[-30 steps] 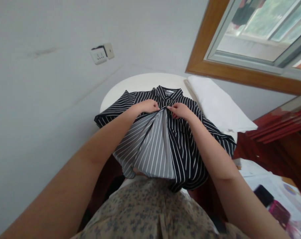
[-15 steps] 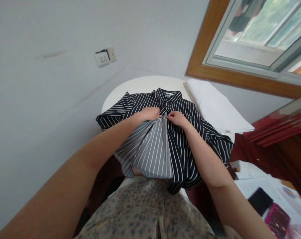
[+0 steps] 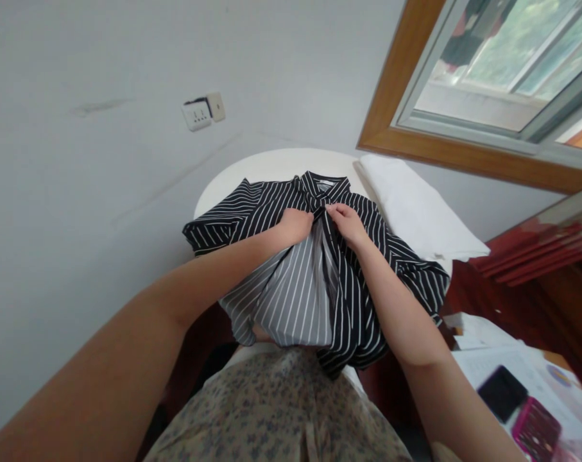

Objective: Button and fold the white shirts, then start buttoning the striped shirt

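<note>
A black shirt with white stripes lies spread on a small round white table, collar at the far side. Its left front panel is turned back and shows the grey inside. My left hand pinches the edge of that panel just below the collar, fingers closed. My right hand grips the opposite front edge right beside it, fingers closed too. Both hands meet at the shirt's front opening near the collar. The shirt's lower hem hangs over the table's near edge toward my body.
A folded white cloth lies on the table's right side. A wall socket sits on the grey wall behind. A wood-framed window is upper right. Papers, a black phone and a pink case lie lower right near dark red wood furniture.
Both hands have moved a little up the shirt's front opening toward the collar, staying closed on the two edges. The fabric below them has bunched slightly.
</note>
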Action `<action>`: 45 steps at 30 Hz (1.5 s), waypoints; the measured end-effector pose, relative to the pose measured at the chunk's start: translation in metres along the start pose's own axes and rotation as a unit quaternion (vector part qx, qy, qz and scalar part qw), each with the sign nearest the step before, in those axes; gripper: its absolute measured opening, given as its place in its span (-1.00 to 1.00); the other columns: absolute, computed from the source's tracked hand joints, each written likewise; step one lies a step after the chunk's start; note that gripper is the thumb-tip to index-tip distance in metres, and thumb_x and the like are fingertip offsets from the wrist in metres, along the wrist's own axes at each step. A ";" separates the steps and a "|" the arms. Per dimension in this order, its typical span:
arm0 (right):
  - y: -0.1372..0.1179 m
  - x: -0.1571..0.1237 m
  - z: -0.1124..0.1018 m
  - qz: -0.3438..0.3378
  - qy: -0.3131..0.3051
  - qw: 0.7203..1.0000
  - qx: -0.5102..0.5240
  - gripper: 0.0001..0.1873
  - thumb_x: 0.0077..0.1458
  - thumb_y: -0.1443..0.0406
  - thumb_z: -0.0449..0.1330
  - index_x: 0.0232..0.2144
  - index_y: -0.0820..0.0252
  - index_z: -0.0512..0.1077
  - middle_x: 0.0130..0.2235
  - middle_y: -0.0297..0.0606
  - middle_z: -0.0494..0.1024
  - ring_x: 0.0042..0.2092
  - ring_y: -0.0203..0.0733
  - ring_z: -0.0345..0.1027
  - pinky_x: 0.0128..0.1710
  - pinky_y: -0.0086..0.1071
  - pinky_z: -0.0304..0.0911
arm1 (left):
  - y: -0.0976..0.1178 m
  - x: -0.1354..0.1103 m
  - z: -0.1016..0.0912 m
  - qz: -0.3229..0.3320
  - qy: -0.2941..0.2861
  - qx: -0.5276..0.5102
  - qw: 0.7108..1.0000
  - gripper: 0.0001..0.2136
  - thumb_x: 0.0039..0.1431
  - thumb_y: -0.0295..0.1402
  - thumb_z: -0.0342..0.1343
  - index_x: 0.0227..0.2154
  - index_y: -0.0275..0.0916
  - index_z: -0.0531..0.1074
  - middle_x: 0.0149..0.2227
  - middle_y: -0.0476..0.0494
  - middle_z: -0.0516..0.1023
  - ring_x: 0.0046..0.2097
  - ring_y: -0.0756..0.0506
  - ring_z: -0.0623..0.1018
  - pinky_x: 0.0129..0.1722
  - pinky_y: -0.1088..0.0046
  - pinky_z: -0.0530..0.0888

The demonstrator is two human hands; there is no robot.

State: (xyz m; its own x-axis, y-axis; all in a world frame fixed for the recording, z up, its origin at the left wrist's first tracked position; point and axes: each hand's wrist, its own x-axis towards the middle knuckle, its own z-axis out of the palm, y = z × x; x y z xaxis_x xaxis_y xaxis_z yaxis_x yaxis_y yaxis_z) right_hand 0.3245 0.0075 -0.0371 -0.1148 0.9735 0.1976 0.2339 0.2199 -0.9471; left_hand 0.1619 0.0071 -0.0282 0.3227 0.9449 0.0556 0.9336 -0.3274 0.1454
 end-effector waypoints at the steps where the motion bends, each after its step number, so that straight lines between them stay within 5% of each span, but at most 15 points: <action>1: 0.003 -0.001 0.005 0.011 -0.011 1.000 0.009 -0.60 0.04 -0.06 0.15 -0.48 0.16 0.36 -0.54 -0.43 0.30 -0.49 -0.34 0.18 -0.46 -0.46 0.19 | -0.001 0.001 -0.001 0.000 -0.009 -0.001 1.000 -0.82 0.18 -0.39 0.03 -0.26 -0.29 0.52 -0.23 -0.37 0.59 -0.10 -0.28 0.53 -0.10 0.30 0.32; 5: 0.014 -0.003 0.015 0.039 -0.025 0.998 0.033 -0.64 0.04 -0.01 0.16 -0.48 0.17 0.35 -0.53 -0.42 0.33 -0.47 -0.33 0.23 -0.39 -0.44 0.25 | -0.012 0.010 -0.015 0.016 -0.033 -0.059 0.998 -0.83 0.12 -0.31 0.08 -0.39 -0.28 0.52 -0.32 -0.27 0.58 -0.20 -0.22 0.53 -0.20 0.38 0.33; 9: 0.018 -0.002 0.011 0.027 -0.054 0.998 0.009 -0.68 0.10 0.03 0.10 -0.46 0.14 0.32 -0.51 -0.42 0.33 -0.44 -0.30 0.25 -0.35 -0.42 0.28 | -0.017 0.024 -0.025 0.034 0.006 -0.224 0.974 -0.83 0.14 -0.30 0.08 -0.42 -0.27 0.49 -0.37 -0.14 0.55 -0.32 -0.08 0.48 -0.29 0.46 0.32; 14: 0.018 -0.001 0.005 -0.017 -0.028 0.996 -0.082 -0.63 0.20 0.02 -0.03 -0.48 0.14 0.28 -0.48 -0.39 0.32 -0.38 -0.27 0.23 -0.29 -0.40 0.22 | -0.007 0.028 -0.001 0.021 0.074 -0.347 0.935 -0.78 0.21 -0.24 0.03 -0.43 -0.28 0.44 -0.43 -0.08 0.51 -0.36 -0.02 0.45 -0.30 0.50 0.34; 21: 0.015 0.001 0.001 -0.090 0.010 0.983 -0.161 -0.64 0.27 0.08 -0.10 -0.43 0.14 0.29 -0.40 -0.33 0.37 -0.30 -0.24 0.26 -0.19 -0.39 0.17 | -0.010 0.021 0.034 0.063 0.094 -0.364 0.924 -0.80 0.22 -0.25 0.00 -0.40 -0.26 0.41 -0.37 -0.06 0.50 -0.33 -0.01 0.45 -0.27 0.50 0.35; 37: 0.012 -0.001 0.003 -0.108 -0.013 0.971 -0.212 -0.67 0.27 0.13 -0.07 -0.43 0.15 0.33 -0.38 -0.29 0.43 -0.30 -0.22 0.29 -0.22 -0.39 0.15 | -0.017 0.022 0.025 0.078 0.030 -0.425 0.901 -0.81 0.23 -0.29 -0.04 -0.39 -0.27 0.40 -0.37 -0.05 0.48 -0.28 -0.01 0.45 -0.21 0.48 0.37; 41: 0.012 0.000 0.000 -0.097 -0.025 0.981 -0.168 -0.64 0.20 0.06 0.02 -0.49 0.16 0.34 -0.44 -0.32 0.40 -0.35 -0.23 0.26 -0.26 -0.37 0.17 | -0.018 0.023 0.024 0.077 0.027 -0.426 0.901 -0.79 0.23 -0.28 -0.04 -0.43 -0.27 0.39 -0.40 -0.04 0.47 -0.30 -0.02 0.45 -0.23 0.46 0.37; 45: 0.016 0.003 -0.008 -0.001 -0.084 0.996 0.002 -0.64 0.11 0.03 0.08 -0.49 0.17 0.39 -0.44 -0.31 0.43 -0.35 -0.23 0.30 -0.27 -0.34 0.24 | -0.020 0.024 0.023 0.070 0.024 -0.419 0.905 -0.76 0.22 -0.26 -0.04 -0.46 -0.27 0.38 -0.43 -0.04 0.44 -0.32 -0.03 0.44 -0.26 0.44 0.36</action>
State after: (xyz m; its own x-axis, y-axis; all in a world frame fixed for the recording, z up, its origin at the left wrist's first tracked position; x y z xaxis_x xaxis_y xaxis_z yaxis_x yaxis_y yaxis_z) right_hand 0.3358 0.0142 -0.0501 -0.2749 0.9488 0.1557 0.2299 0.2221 -0.9475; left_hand 0.1545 0.0367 -0.0526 0.4033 0.8989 0.1712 0.4308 -0.3516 0.8311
